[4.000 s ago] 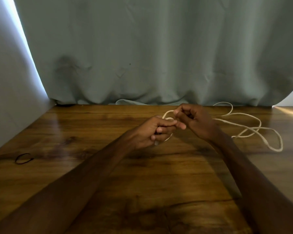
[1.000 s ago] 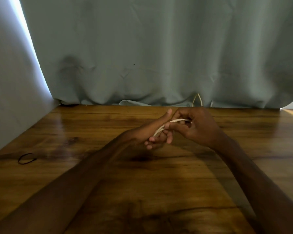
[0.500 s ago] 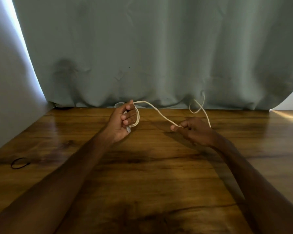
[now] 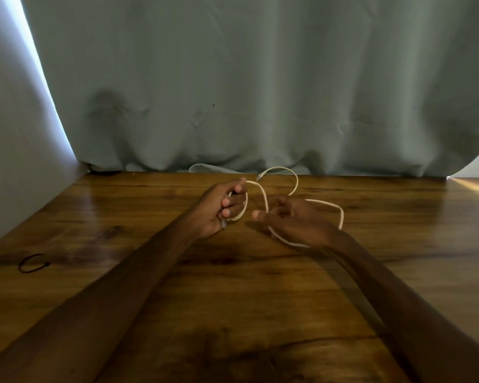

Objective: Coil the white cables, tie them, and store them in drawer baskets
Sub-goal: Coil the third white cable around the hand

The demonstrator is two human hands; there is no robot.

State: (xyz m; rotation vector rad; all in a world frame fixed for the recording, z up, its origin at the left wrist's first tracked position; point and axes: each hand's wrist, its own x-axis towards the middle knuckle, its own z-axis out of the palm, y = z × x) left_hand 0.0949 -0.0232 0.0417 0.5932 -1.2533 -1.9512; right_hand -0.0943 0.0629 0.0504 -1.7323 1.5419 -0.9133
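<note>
Left hand (image 4: 219, 210): fingers (image 4: 234, 201) curled tight round a small coil of the white cable (image 4: 265, 197).
Right hand (image 4: 295, 221): fingers half open and loosely curved; the cable ran past them, a grip could not be told.
Cable: looped between both hands and under the right wrist, its free plug (image 4: 259, 177) near the curtain (image 4: 233, 92).
Black band (image 4: 31, 263): flat on the table (image 4: 233, 286), far left.

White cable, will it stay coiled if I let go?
Probably springs open: the white cable arcs in loose, wide loops. It looks thin and light, so the left hand gripping its coil likely holds it easily.
</note>
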